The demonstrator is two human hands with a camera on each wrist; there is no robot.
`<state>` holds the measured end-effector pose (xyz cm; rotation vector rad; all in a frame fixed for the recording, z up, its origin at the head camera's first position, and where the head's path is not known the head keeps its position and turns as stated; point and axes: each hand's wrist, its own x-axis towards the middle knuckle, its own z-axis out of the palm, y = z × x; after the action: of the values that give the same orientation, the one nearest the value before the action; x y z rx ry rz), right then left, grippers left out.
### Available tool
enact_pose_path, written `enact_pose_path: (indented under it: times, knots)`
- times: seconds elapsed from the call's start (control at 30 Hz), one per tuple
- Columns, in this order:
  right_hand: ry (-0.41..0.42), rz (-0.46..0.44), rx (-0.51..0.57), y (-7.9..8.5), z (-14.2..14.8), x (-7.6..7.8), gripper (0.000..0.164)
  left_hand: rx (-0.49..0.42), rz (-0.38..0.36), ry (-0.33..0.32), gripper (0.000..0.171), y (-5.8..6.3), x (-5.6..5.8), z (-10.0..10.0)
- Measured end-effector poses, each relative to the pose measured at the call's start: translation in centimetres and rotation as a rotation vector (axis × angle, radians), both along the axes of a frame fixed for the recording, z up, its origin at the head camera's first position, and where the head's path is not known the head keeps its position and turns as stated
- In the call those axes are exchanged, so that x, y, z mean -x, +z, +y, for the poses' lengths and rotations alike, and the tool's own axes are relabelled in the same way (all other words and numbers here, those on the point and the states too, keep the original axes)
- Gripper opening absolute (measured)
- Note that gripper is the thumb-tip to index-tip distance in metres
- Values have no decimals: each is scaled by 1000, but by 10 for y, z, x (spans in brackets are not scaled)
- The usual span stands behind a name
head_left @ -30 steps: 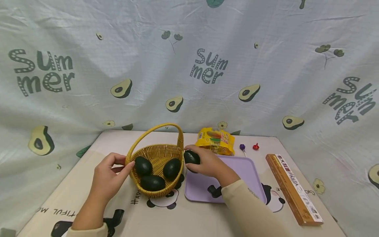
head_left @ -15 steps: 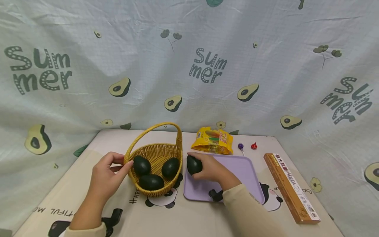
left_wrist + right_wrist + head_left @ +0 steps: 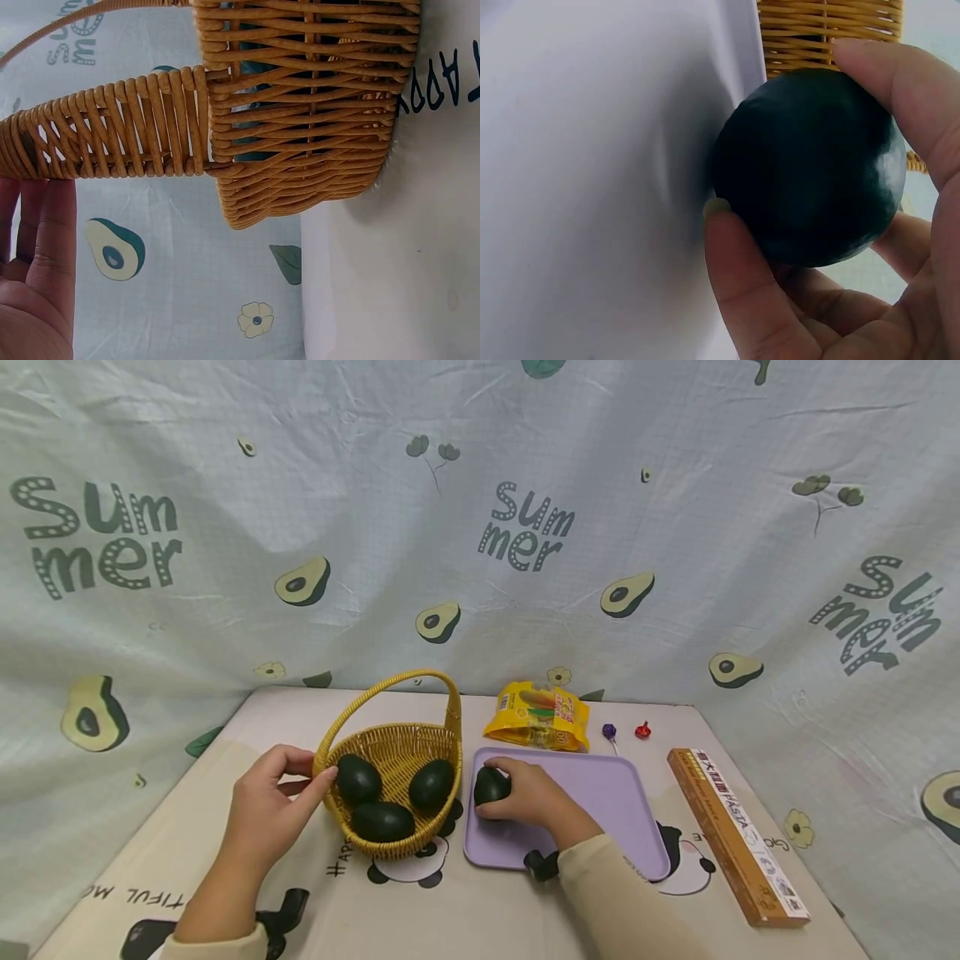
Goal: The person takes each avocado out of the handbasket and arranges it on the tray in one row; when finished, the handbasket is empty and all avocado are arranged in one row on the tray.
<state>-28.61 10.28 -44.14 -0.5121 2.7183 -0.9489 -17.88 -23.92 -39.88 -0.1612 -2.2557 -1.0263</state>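
Hands (image 3: 270, 810) (image 3: 531, 792) grip avocado (image 3: 491, 786), basket (image 3: 405, 743) holding three.

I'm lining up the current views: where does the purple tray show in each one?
Head: the purple tray lies below and right of centre, beside the basket.
Left wrist: not in this picture.
Right wrist: it fills most of the left side, looking pale.
Shared landmark: the basket, in all three.

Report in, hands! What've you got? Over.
Left hand pinches basket handle. Right hand grips dark avocado, low over purple tray; contact unclear. Nothing visibly in between.
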Motion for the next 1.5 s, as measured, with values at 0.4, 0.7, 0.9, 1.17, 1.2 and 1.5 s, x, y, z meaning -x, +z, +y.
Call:
enact_pose_path:
  times: [0.4, 0.7, 0.9, 1.17, 1.2, 1.5]
  knots:
    - [14, 14, 34, -4, -12, -1, 85, 9, -12, 17, 26, -2, 2, -1]
    - [4, 7, 3, -2, -10, -3, 89, 2, -6, 8, 26, 0, 0, 1]
    - [14, 12, 10, -2, -7, -2, 88, 15, -20, 19, 26, -2, 2, -2]
    - [-30, 7, -4, 3, -3, -3, 89, 11, -21, 17, 26, -2, 2, -3]
    - [-35, 6, 7, 4, -3, -3, 88, 10, -21, 17, 26, -2, 2, -3]
    - [-69, 42, 116, 14, 0, -7, 75, 2, -4, 7, 26, -1, 0, 0]
